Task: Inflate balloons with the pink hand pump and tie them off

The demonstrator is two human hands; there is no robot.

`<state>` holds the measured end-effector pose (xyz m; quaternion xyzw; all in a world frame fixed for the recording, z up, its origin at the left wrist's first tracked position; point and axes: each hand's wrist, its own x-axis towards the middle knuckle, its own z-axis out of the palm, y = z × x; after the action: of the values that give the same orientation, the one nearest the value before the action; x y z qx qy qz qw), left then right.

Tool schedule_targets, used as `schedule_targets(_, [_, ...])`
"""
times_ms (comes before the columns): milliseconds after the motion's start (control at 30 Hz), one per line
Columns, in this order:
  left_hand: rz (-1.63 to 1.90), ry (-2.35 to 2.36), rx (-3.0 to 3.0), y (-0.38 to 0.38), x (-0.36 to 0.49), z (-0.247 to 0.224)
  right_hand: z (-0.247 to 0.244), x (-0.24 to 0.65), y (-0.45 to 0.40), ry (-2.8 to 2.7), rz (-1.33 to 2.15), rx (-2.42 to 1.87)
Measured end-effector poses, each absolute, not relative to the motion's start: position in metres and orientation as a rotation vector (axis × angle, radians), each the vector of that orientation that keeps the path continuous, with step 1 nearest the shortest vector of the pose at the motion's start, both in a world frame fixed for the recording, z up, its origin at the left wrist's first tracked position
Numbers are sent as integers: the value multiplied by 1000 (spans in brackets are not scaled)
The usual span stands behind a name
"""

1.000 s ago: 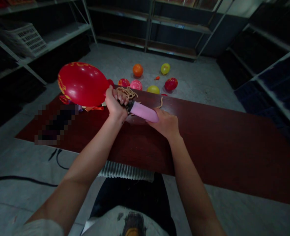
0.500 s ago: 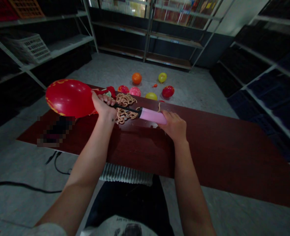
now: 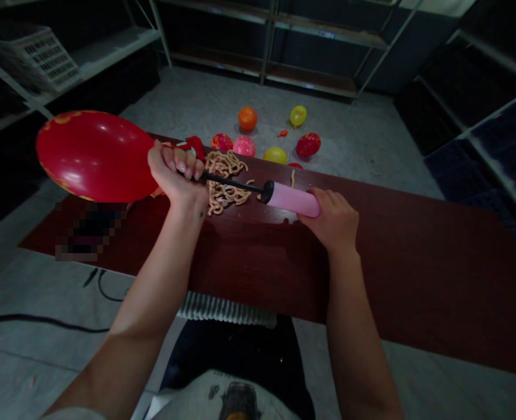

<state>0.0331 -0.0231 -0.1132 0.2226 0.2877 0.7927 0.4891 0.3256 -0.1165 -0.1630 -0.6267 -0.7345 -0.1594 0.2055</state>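
A large inflated red balloon [image 3: 94, 156] with yellow print is at the left, its neck end at my left hand [image 3: 175, 170]. The fingers of that hand are closed round the black end of a balloon pump; the balloon's mouth is hidden in the grip. From there a black rod [image 3: 232, 183] runs right into the pump's pink barrel [image 3: 293, 199]. My right hand [image 3: 334, 219] is wrapped round the far end of the barrel. Both hands are above the dark red table [image 3: 258, 262].
Tan twisted long balloons [image 3: 227, 195] lie heaped behind the rod, with red and coloured pieces [image 3: 192, 146] beside them. A blurred-out dark object [image 3: 92, 230] is at the table's left. Several inflated balloons [image 3: 247, 119] lie on the floor beyond. Shelving [image 3: 310, 79] lines the room.
My right hand and the pink barrel have moved right, away from my left hand, so more black rod shows. The red balloon has shifted left and looks larger. The view has tilted down.
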Motion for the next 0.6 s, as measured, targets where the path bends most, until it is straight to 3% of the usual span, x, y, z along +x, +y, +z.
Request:
schedule_targets(333, [1735, 680, 459, -49, 99, -111, -168, 284, -116, -2150, -280, -1720])
schedule_targets(600, [1733, 631, 417, -33, 84, -125, -170, 273, -109, -2113, -198, -1691])
